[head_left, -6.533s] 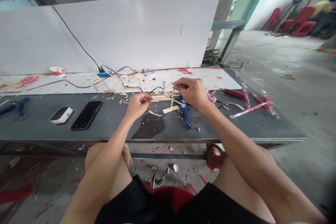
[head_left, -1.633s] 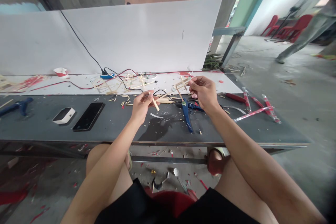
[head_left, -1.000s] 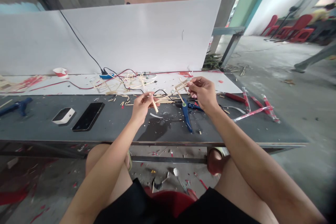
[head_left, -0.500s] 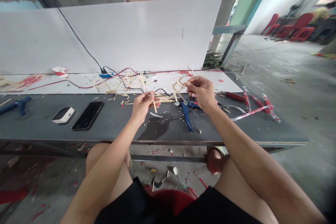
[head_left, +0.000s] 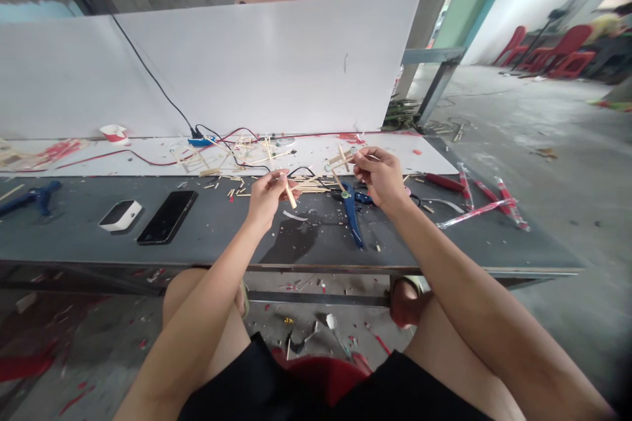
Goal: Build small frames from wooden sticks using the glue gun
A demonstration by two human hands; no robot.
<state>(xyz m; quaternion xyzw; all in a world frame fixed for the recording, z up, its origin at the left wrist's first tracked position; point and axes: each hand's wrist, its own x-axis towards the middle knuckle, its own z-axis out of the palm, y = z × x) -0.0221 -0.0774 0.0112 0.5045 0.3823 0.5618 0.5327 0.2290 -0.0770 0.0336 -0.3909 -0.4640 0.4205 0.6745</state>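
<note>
Between the thumb and fingers of my left hand (head_left: 269, 198) is a thin wooden stick (head_left: 290, 197), slanting down toward me. My right hand (head_left: 381, 174) pinches a small frame of joined wooden sticks (head_left: 340, 159), raised over the bench's far side. Below that frame, a blue-handled glue gun (head_left: 352, 217) lies on the dark bench, its body partly hidden by my right hand. Several loose sticks (head_left: 316, 184) lie in a pile beyond and between my hands. A curved translucent strip (head_left: 295, 216) rests near my left hand.
A black phone (head_left: 166, 217) and a small white device (head_left: 120, 215) lie left on the bench (head_left: 222, 237). Stick structures and a blue power strip (head_left: 202, 141) sit along the back, before a white board (head_left: 247, 72). Red plastic-wrapped sticks (head_left: 476, 212) lie at right.
The stick frame in my right hand has turned, so its bars now cross at another angle. The stick in my left hand has tilted slightly. Both hands stay in nearly the same place.
</note>
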